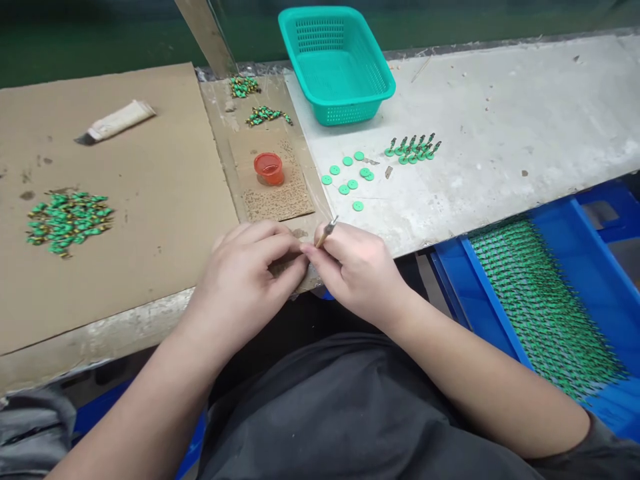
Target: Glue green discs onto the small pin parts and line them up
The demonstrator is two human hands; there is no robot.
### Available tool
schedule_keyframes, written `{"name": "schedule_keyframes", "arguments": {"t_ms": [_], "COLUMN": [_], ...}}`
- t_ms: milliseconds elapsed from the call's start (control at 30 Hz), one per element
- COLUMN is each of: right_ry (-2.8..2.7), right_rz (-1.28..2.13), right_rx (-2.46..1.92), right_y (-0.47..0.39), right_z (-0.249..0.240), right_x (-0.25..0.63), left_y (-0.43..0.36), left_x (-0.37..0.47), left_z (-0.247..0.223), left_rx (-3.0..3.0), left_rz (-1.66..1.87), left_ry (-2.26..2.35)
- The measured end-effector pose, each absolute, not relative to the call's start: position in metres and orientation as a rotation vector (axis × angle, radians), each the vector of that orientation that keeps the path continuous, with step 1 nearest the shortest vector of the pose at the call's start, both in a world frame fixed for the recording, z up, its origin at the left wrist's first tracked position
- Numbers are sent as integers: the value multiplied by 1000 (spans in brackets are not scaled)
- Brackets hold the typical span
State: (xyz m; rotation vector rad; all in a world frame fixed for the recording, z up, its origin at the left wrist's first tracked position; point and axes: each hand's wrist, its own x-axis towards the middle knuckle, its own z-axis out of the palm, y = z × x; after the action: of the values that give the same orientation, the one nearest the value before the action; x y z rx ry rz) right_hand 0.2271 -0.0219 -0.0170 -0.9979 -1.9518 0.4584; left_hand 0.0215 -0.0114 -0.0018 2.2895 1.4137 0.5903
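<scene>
My left hand [247,270] is closed in a pinch at the bench edge, its fingertips meeting those of my right hand; whatever sits between them is hidden. In my right hand [357,267] is a slim stick-like tool [327,231] with a tan shaft and a dark, silvery end pointing up. Just beyond both hands stands a small red cup [270,170] on a speckled piece of cardboard [280,203]. Several flat green button-like discs [357,206] lie to the right of it. Farther right, small upright pieces with dark tops [413,150] stand on green discs.
A teal basket [345,110] stands at the back. Piles of small green-and-gold pieces [70,222] and a squeezed tube [120,121] lie on the left cardboard [165,180]. Below the bench at right, a blue tray [595,287] holds rows of green pieces [545,307].
</scene>
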Motion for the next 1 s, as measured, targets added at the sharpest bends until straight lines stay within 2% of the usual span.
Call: {"name": "schedule_keyframes", "arguments": {"t_ms": [167, 400, 633, 800, 1000], "right_ry": [-1925, -1480, -1429, -1445, -1487], "right_rz": [514, 707, 774, 796, 771], "right_rx": [-1074, -1231, -1237, -1224, -1179], "right_y": [-24, -38, -45, -47, -48], "right_z": [-17, -10, -17, -25, -29], "right_x": [230, 265, 282, 285, 286], "left_y": [-11, -13, -26, -29, -24], "left_x": [23, 22, 32, 40, 50], "left_z": [0, 5, 7, 34, 65], "left_rx": [2233, 2125, 1959, 1421, 1418], "left_rz": [595, 585, 797, 850, 885], "left_ry": [1420, 1459, 1556, 1455, 1358]}}
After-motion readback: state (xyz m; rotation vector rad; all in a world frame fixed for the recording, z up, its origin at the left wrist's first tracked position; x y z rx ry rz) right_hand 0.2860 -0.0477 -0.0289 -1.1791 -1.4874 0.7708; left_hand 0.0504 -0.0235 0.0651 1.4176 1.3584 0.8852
